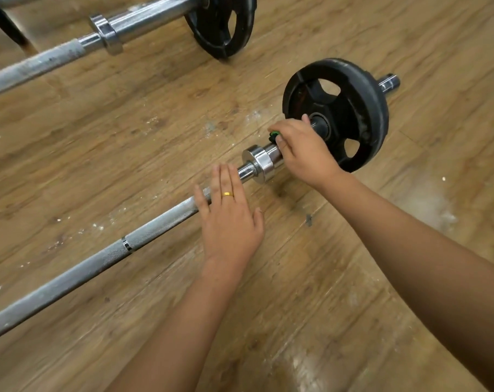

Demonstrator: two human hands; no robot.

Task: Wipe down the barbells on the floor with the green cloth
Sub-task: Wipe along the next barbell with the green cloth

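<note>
The near barbell is lying on the floor with its long axis running from the lower left up to the upper right, and its chrome collar is serving as the marker for everything else. Just beyond the collar, on the short sleeve between it and the black plate, the right hand is gripping with its fingers curled over the metal. The green cloth is bunched under that hand, so only a small green edge is peeking out on the far side of the collar. Just short of the collar, the left hand is resting on the knurled shaft with its fingers straight and flat, gripping nothing and apparently steadying the bar. The right hand is therefore the one nearer the work, and the long unwiped stretch of shaft is lying away from the collar toward the lower left. Any stroke probably has to travel along that axis and past the left hand. The second barbell is lying well apart from the collar, farther up the floor and roughly parallel, with no hand on it.
</note>
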